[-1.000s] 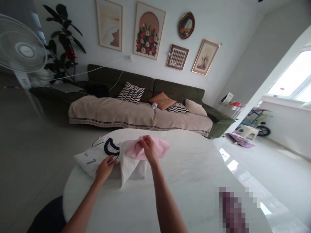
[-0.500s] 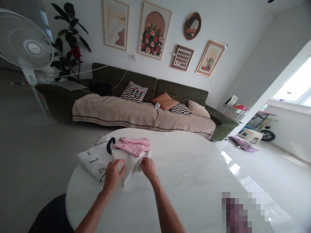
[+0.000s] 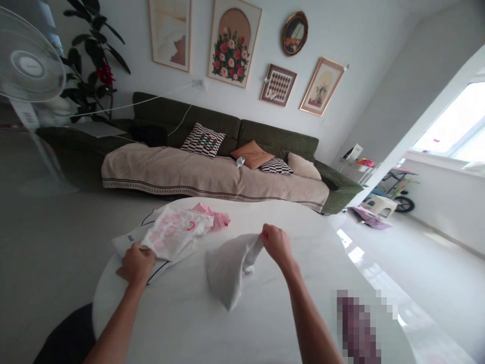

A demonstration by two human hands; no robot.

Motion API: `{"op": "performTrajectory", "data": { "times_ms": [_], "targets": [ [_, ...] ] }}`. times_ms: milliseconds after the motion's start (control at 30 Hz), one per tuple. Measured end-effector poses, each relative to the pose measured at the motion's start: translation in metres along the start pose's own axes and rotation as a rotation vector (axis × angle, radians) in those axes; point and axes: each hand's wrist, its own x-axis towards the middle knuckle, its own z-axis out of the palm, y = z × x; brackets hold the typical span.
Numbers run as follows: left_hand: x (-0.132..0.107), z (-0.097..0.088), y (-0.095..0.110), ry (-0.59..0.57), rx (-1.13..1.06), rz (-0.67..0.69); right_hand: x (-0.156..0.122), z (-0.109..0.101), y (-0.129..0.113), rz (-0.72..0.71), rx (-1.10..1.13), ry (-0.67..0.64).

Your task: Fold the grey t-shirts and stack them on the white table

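Note:
My right hand (image 3: 277, 244) is closed on a corner of a white garment (image 3: 229, 268), which hangs from it down onto the white round table (image 3: 265, 323). My left hand (image 3: 136, 264) grips the edge of a white garment with pink print (image 3: 176, 234), lying over the pile at the table's left. Under it shows a white shirt with dark trim (image 3: 131, 237). A pink garment (image 3: 215, 216) sticks out behind the pile.
A dark green sofa (image 3: 227, 151) with a beige throw and several cushions stands beyond the table. A standing fan (image 3: 26, 65) and a tall plant (image 3: 91, 60) are at the far left. A blurred-out patch (image 3: 358, 328) sits at the table's right. A dark seat (image 3: 68, 338) is at lower left.
My right hand pulled the white garment out of the pile and drew it to the right. My left hand moved left and took hold of the pink-printed garment, which now lies on top.

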Motion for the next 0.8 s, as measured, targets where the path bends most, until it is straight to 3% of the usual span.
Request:
{"op": "performTrajectory", "data": {
  "times_ms": [133, 267, 367, 467, 567, 667, 800],
  "targets": [
    [-0.021, 0.005, 0.026, 0.041, -0.017, 0.199, -0.047, 0.031, 0.039, 0.102, -0.114, -0.173],
    [-0.033, 0.036, 0.088, -0.160, -0.018, 0.607, -0.094, 0.071, 0.034, 0.070, -0.065, -0.303],
    [-0.027, 0.067, 0.132, -0.295, 0.036, 0.758, -0.123, 0.088, 0.023, 0.062, -0.027, -0.300],
    [-0.006, 0.086, 0.147, -0.382, 0.115, 0.723, -0.149, 0.096, 0.025, 0.065, 0.012, -0.265],
    [0.020, 0.087, 0.142, -0.394, 0.163, 0.622, -0.170, 0.103, 0.038, 0.042, 0.065, -0.207],
    [0.043, 0.072, 0.133, -0.311, 0.161, 0.532, -0.181, 0.113, 0.049, 0.008, 0.104, -0.146],
    [0.062, 0.034, 0.113, -0.136, 0.131, 0.427, -0.182, 0.123, 0.055, -0.022, 0.125, -0.083]
  ]
}}
